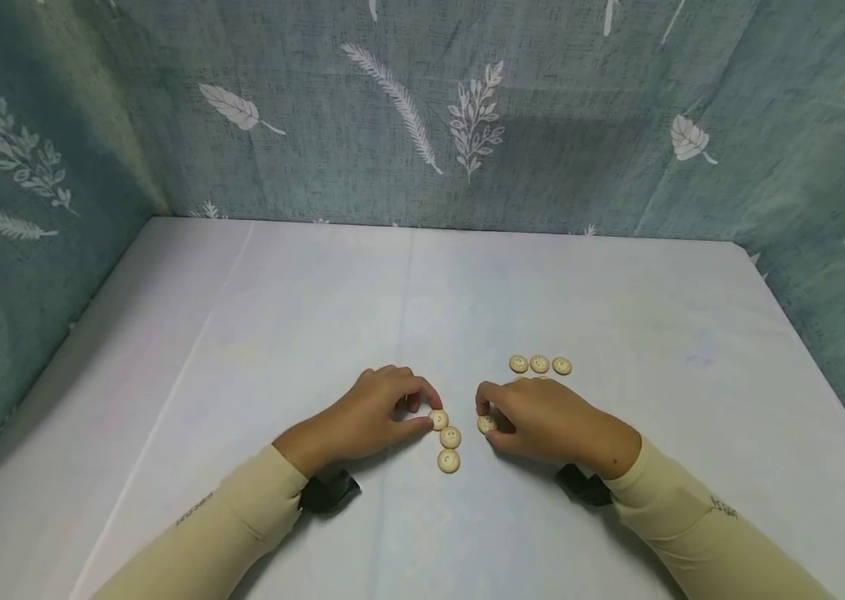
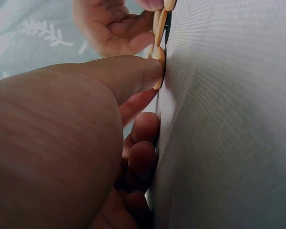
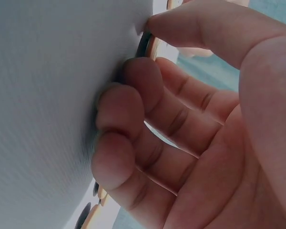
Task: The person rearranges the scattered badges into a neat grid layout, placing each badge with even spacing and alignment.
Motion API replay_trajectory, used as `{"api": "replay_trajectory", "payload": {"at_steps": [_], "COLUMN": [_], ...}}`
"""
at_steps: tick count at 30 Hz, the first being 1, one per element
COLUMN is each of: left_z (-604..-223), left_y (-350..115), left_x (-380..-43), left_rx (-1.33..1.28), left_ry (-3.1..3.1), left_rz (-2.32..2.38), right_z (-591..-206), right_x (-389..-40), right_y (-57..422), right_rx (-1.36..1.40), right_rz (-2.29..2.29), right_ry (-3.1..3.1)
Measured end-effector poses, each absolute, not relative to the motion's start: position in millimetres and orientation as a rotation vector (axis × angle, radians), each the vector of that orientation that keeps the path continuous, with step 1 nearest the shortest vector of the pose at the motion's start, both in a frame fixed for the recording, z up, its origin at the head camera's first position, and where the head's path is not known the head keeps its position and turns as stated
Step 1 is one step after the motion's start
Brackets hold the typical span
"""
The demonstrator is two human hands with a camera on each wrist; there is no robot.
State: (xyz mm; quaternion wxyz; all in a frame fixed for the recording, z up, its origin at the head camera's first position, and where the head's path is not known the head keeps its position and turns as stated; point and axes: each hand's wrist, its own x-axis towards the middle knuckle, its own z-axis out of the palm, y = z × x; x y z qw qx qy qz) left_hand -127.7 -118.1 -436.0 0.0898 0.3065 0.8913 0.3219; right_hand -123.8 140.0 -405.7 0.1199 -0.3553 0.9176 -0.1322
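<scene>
Three round pale wooden buttons [image 1: 450,437] form a short slanting line on the white cloth in the head view. My left hand [image 1: 373,412] pinches the farthest of them, a button [image 1: 438,419], between thumb and index finger; in the left wrist view the thumb presses the edge of this button [image 2: 160,82]. To the right, my right hand [image 1: 550,421] pinches another button [image 1: 487,424] flat on the cloth, its thumb and index finger at opposite sides. The right wrist view shows that button [image 3: 153,46] edge-on, partly hidden by the fingers.
Beyond my right hand lies a row of three more buttons [image 1: 539,364]. Slivers of others show just behind the knuckles, mostly covered. A white cloth [image 1: 302,317] covers the table, and a green leaf-patterned curtain [image 1: 542,167] hangs at its back and sides.
</scene>
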Motion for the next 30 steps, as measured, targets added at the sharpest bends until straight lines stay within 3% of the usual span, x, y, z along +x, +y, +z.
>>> {"api": "replay_trajectory", "payload": {"at_steps": [30], "left_z": [-434.0], "left_y": [-117.7], "left_x": [-129.8], "left_rx": [0.909], "left_ry": [2.650], "left_rz": [0.938], "right_z": [-397.6], "right_x": [-139.3], "right_y": [156.8], "right_rx": [-0.932], "right_rz": [-0.515], "right_ry": [2.590]}}
